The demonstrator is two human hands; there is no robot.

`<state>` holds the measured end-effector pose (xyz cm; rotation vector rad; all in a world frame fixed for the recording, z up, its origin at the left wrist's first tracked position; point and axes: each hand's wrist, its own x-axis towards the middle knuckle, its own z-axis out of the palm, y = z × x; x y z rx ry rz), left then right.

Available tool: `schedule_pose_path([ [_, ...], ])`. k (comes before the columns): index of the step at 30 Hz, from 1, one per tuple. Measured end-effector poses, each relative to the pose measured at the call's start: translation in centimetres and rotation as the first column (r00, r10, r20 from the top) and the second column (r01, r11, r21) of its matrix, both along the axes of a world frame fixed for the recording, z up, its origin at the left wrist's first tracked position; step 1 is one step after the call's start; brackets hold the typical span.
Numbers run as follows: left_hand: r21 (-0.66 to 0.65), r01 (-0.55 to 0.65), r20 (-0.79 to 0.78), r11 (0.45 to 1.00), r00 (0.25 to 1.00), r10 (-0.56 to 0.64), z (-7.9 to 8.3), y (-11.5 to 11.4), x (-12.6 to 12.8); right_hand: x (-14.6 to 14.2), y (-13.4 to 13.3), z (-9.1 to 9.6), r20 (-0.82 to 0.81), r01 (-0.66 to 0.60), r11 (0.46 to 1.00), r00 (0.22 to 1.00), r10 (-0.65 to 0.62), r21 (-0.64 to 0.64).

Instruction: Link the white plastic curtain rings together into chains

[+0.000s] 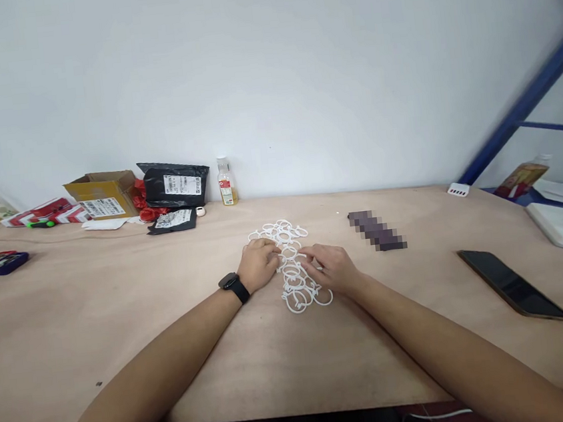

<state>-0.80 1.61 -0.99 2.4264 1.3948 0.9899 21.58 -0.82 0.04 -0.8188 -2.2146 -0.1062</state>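
A pile of several white plastic rings lies in the middle of the wooden table. My left hand, with a black watch on its wrist, rests on the left side of the pile with its fingers curled and pinching a ring. My right hand sits on the right side of the pile, fingers bent and pressed on the rings. The two sets of fingertips nearly meet over the pile's middle.
A black phone lies to the right. A dark blurred object sits behind the rings. Along the wall stand a small bottle, black bags, a cardboard box and red packets. A blue frame rises at right.
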Motion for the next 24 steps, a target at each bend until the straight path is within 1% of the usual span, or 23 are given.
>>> schedule_pose_path([
  [2,-0.048,-0.046,-0.072,0.998,0.996,0.042,-0.2,0.0,0.1,0.1,0.2,-0.2,-0.05,0.082,0.995,0.995,-0.084,-0.054],
  [4,-0.07,-0.053,-0.121,0.996,0.992,0.044,-0.2,-0.1,0.2,0.1,0.6,-0.4,-0.07,0.134,0.983,0.987,-0.144,-0.122],
  [7,-0.086,-0.058,-0.16,0.995,0.986,0.044,-0.1,-0.3,0.3,0.1,1.2,-0.6,-0.006,0.167,0.96,0.985,-0.173,-0.226],
  [9,-0.098,-0.058,-0.168,0.993,0.985,0.041,0.0,-0.3,0.3,0.1,1.4,-0.6,0.068,0.172,0.942,0.985,-0.159,-0.288],
  [13,-0.095,-0.057,-0.158,0.994,0.986,0.042,0.0,-0.1,0.3,0.0,1.6,-0.6,0.193,0.111,0.92,0.98,-0.039,-0.376],
  [15,-0.078,-0.068,-0.149,0.995,0.987,0.056,0.1,-0.1,0.3,0.0,1.7,-0.7,0.222,0.106,0.908,0.975,-0.015,-0.405],
  [17,-0.067,-0.071,-0.141,0.995,0.988,0.061,0.2,-0.2,0.3,0.1,1.8,-0.9,0.21,0.121,0.895,0.977,-0.031,-0.43],
  [20,-0.063,-0.058,-0.121,0.996,0.991,0.05,0.5,-0.4,0.3,0.3,1.9,-1.4,0.145,0.122,0.884,0.987,-0.062,-0.45],
  [24,-0.052,-0.002,-0.071,0.999,0.997,-0.002,0.7,-0.5,0.3,0.3,1.9,-1.4,0.041,0.096,0.899,0.995,-0.086,-0.428],
])
